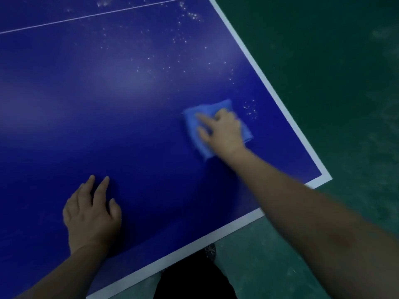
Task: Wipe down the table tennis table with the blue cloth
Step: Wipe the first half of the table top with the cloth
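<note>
The blue cloth (191,118) lies on the table tennis table (108,108) near its right edge, short of the near right corner. The right hand (222,130) presses it down, index finger and thumb spread; the other fingers are blurred, possibly bent. The left hand (92,214) rests flat, fingers spread, by the near edge. White specks (250,110) lie just beside the cloth.

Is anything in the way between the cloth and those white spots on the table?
No, nothing visible. The right hand presses the cloth on the table, and the nearest white spots lie just beside it, with only bare blue surface between. The left hand rests flat off to the side.
</note>
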Demonstrator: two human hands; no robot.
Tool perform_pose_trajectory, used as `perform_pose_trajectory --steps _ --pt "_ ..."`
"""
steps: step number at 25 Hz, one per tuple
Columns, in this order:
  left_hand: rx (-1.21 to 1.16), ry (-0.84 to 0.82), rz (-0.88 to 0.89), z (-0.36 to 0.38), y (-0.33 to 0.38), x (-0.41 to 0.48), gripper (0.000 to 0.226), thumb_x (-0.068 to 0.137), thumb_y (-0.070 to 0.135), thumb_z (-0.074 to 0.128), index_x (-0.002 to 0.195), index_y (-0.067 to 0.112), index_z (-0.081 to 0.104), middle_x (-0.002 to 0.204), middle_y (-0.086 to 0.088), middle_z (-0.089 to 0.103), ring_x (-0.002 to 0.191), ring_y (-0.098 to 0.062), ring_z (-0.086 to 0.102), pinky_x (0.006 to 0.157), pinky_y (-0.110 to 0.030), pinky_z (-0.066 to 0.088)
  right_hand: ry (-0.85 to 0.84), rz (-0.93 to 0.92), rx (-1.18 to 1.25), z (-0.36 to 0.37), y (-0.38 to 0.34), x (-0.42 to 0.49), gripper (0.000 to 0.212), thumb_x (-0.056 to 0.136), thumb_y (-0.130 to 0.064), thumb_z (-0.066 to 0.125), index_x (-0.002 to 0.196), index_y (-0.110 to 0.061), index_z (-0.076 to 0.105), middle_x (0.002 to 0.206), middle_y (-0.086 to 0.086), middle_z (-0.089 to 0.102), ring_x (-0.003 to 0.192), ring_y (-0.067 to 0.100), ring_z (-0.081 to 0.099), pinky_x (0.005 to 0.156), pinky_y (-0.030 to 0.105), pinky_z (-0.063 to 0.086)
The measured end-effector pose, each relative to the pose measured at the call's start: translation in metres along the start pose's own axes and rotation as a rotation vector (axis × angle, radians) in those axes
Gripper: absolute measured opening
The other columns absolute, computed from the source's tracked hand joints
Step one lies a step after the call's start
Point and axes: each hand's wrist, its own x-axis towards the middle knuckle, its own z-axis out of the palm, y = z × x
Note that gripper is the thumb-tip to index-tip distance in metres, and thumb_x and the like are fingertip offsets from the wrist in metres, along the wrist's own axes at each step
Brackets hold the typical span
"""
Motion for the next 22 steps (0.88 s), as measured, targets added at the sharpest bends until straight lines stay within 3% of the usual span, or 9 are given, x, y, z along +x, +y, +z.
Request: perform_pose_trajectory --steps 3,5,6,8,11,13,18,20,22 --pt "-0.025 0.035 0.002 0.004 0.000 0.001 0.062 0.086 0.035 0.034 0.145 0.020 0.043 0.154 -0.008 0.031 0.141 -0.032 0.024 0.116 -0.054 0.016 0.081 0.574 0.038 -0.021 0.089 0.014 0.047 0.093 -0.050 0.046 0.139 -0.039 0.050 0.121 0.017 0.048 0.110 0.039 0.048 0.096 0.043 0.039" --pt "-0.021 0.038 -0.011 0.005 -0.002 0.002 0.062 0.085 0.037 0.033 0.144 0.021 0.043 0.154 -0.008 0.031 0.141 -0.031 0.024 0.116 -0.054 0.015 0.180 0.742 0.020 -0.020 0.081 -0.017 0.046 0.092 -0.045 0.049 0.137 -0.035 0.053 0.115 0.019 0.049 0.105 0.039 0.049 0.091 0.046 0.039" --pt "-0.013 0.035 -0.013 0.006 -0.003 0.002 0.062 0.085 0.038 0.032 0.144 0.021 0.043 0.154 -0.007 0.031 0.141 -0.031 0.024 0.116 -0.053 0.015 0.189 0.691 0.030 -0.015 0.055 -0.036 0.044 0.090 -0.041 0.052 0.134 -0.033 0.057 0.109 0.019 0.051 0.097 0.039 0.052 0.081 0.045 0.040" --pt "0.000 0.021 -0.014 0.006 -0.004 0.002 0.063 0.085 0.039 0.031 0.144 0.022 0.043 0.155 -0.007 0.030 0.142 -0.030 0.022 0.117 -0.053 0.015 0.136 0.323 0.106 0.001 -0.010 -0.064 0.041 0.085 -0.040 0.055 0.124 -0.029 0.066 0.091 0.015 0.055 0.077 0.034 0.053 0.063 0.038 0.036" --pt "0.005 0.008 -0.027 0.007 -0.002 0.003 0.063 0.085 0.039 0.031 0.145 0.023 0.042 0.156 -0.006 0.029 0.143 -0.029 0.021 0.117 -0.052 0.014 -0.018 -0.174 0.123 0.010 -0.041 -0.028 0.042 0.087 -0.043 0.055 0.127 -0.032 0.064 0.090 0.011 0.052 0.079 0.031 0.050 0.067 0.038 0.037" --pt "0.009 -0.001 -0.032 0.006 -0.002 0.002 0.064 0.085 0.040 0.030 0.146 0.024 0.040 0.156 -0.004 0.028 0.143 -0.028 0.020 0.117 -0.052 0.013 -0.024 -0.084 0.030 0.000 -0.001 0.021 0.044 0.092 -0.044 0.054 0.135 -0.036 0.056 0.105 0.014 0.052 0.095 0.034 0.051 0.078 0.040 0.038" --pt "0.003 -0.025 -0.027 0.004 -0.001 0.002 0.060 0.088 0.038 0.033 0.147 0.026 0.038 0.157 -0.004 0.025 0.144 -0.027 0.018 0.118 -0.050 0.011 0.145 0.760 0.016 -0.026 0.115 -0.013 0.046 0.095 -0.047 0.044 0.140 -0.037 0.048 0.119 0.022 0.046 0.109 0.042 0.048 0.097 0.046 0.038" --pt "-0.003 -0.025 -0.030 0.005 -0.001 0.002 0.053 0.094 0.031 0.044 0.146 0.025 0.039 0.157 -0.004 0.025 0.144 -0.026 0.017 0.118 -0.052 0.011 0.187 0.753 -0.004 -0.019 0.078 -0.062 0.044 0.093 -0.040 0.052 0.136 -0.032 0.055 0.107 0.021 0.049 0.095 0.040 0.051 0.086 0.048 0.041" --pt "0.002 -0.025 -0.030 0.006 -0.002 0.001 0.054 0.094 0.025 0.050 0.146 0.024 0.039 0.157 -0.004 0.025 0.144 -0.027 0.018 0.118 -0.054 0.013 0.140 0.477 0.058 -0.008 0.012 -0.101 0.043 0.087 -0.037 0.055 0.128 -0.029 0.061 0.090 0.015 0.051 0.078 0.033 0.050 0.067 0.040 0.039"
